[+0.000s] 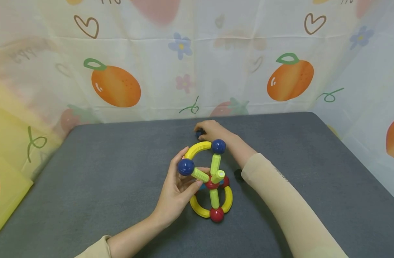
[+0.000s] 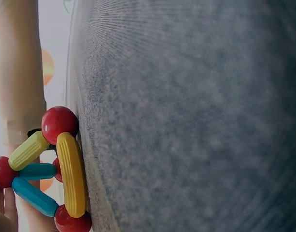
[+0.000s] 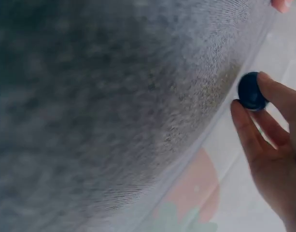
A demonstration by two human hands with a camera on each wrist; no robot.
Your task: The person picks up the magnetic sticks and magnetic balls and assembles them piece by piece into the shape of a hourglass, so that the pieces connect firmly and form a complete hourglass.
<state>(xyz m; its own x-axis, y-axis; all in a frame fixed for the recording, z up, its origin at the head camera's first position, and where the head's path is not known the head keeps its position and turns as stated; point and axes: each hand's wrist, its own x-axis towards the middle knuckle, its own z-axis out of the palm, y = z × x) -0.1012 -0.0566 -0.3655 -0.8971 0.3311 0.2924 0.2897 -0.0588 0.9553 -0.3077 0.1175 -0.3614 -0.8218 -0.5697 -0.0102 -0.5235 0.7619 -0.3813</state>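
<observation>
My left hand [image 1: 172,197] grips a toy structure of magnetic rods and balls [image 1: 214,199] around its middle. Two blue balls [image 1: 186,167] joined by a curved yellow rod [image 1: 197,148] form its upper part. Light green rods meet at a red ball [image 1: 212,183] in the centre, one of them with a free end. Below, curved yellow rods and red balls [image 2: 60,124] make a ring; the left wrist view also shows blue rods [image 2: 35,197]. Farther back, my right hand [image 1: 214,130] pinches a loose dark blue ball [image 3: 250,92] between thumb and fingers.
Both hands work over a dark grey table [image 1: 119,172]. A printed cloth [image 1: 197,82] with oranges and hearts hangs behind its far edge and along the sides. The right forearm [image 1: 280,193] reaches past the structure on its right.
</observation>
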